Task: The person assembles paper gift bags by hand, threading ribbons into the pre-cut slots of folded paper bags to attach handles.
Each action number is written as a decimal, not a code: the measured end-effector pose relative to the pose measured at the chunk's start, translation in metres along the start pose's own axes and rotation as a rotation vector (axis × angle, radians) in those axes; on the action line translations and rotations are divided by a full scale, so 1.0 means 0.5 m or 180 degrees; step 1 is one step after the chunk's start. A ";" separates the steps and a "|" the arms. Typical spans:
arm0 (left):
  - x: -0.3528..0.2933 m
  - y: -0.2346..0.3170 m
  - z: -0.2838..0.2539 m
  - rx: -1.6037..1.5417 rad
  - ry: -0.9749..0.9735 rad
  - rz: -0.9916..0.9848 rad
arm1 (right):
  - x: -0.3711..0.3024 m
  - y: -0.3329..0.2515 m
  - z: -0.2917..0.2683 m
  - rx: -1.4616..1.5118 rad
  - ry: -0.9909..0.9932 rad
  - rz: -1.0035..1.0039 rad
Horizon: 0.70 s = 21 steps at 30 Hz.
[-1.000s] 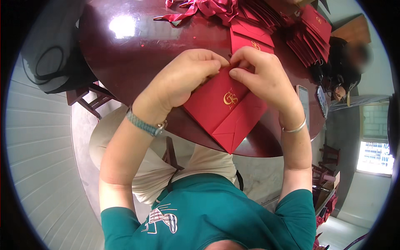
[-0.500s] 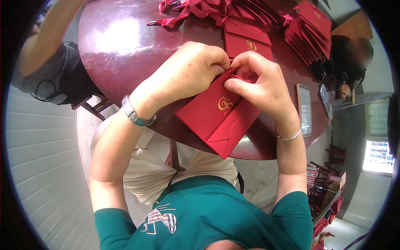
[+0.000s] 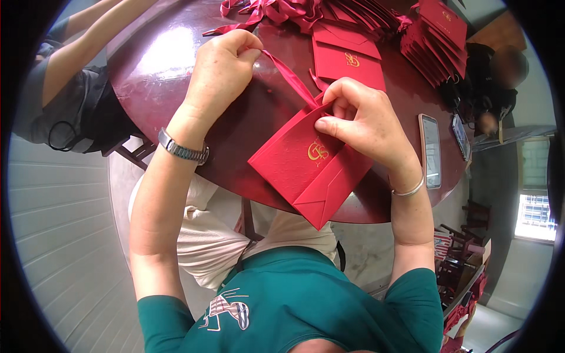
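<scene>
1. Red ribbon [image 3: 289, 75] now runs taut between our two hands. Half a second ago both hands were bunched together at the mouth of the red paper bag [image 3: 306, 167]; now our left hand [image 3: 222, 65] has drawn away toward the far left part of the surface [image 3: 170, 76].

2. Our left hand's grip is closed tight on the ribbon's free end, thumb and fingers pinched, with the strip stretched straight back to the bag.

3. Our right hand [image 3: 359, 120] stays put at the bag's top edge, its grip narrow, pinching the rim just where the ribbon enters. We cannot tell whether the ribbon passes through a hole there; the fingers hide it.

4. As for the bag, it is folded flat with its gold emblem facing up, tilted, its lower corner hanging past the near edge of the dark round surface above our lap.

5. Our read: the ribbon has been pulled through, so the handle is being drawn to length rather than started.

6. Around us, more ribbons [image 3: 276, 12] lie heaped at the far edge, flat red bags [image 3: 344, 59] just beyond our right hand, a stack [image 3: 435, 35] at the far right, and a phone [image 3: 431, 150] near the right edge. Another person's arm [image 3: 76, 53] shows off the far-left edge.
</scene>
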<state>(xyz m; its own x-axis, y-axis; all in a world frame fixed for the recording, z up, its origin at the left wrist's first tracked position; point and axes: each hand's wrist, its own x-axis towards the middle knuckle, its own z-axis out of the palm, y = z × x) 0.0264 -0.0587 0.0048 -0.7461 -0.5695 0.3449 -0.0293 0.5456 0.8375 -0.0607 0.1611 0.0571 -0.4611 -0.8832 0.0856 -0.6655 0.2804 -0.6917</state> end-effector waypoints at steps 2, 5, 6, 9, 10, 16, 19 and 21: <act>-0.001 0.000 0.002 0.0043 -0.0023 -0.0040 | -0.002 0.004 0.002 0.0027 0.0011 0.0024; -0.005 -0.006 -0.005 0.0154 0.0067 0.0051 | 0.000 0.004 0.011 -0.0009 0.0017 -0.0007; -0.006 -0.005 -0.010 0.0212 0.0189 0.0199 | 0.002 0.001 0.016 -0.0029 0.0105 0.0078; -0.062 0.057 -0.018 0.0390 -0.0361 0.0481 | -0.003 0.025 0.023 -0.0149 0.0263 0.0234; -0.094 0.073 -0.025 0.0414 -0.0807 0.0423 | -0.002 0.029 0.025 -0.0214 0.0277 0.0216; -0.186 0.104 -0.020 0.0974 -0.0780 0.0393 | 0.031 0.043 -0.008 -0.0606 0.1025 -0.0003; -0.185 0.099 -0.015 0.0880 -0.0695 0.0380 | 0.085 0.063 -0.008 -0.0865 0.0736 -0.0118; -0.184 0.095 -0.015 0.1001 -0.0699 0.0399 | 0.107 0.051 0.002 -0.1562 0.0128 0.0169</act>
<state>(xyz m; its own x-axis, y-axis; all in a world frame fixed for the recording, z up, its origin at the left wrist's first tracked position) 0.0988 0.0149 0.0160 -0.8803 -0.3601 0.3088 -0.1057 0.7834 0.6124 -0.1016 0.1206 0.0431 -0.5177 -0.8504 0.0936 -0.8339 0.4770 -0.2776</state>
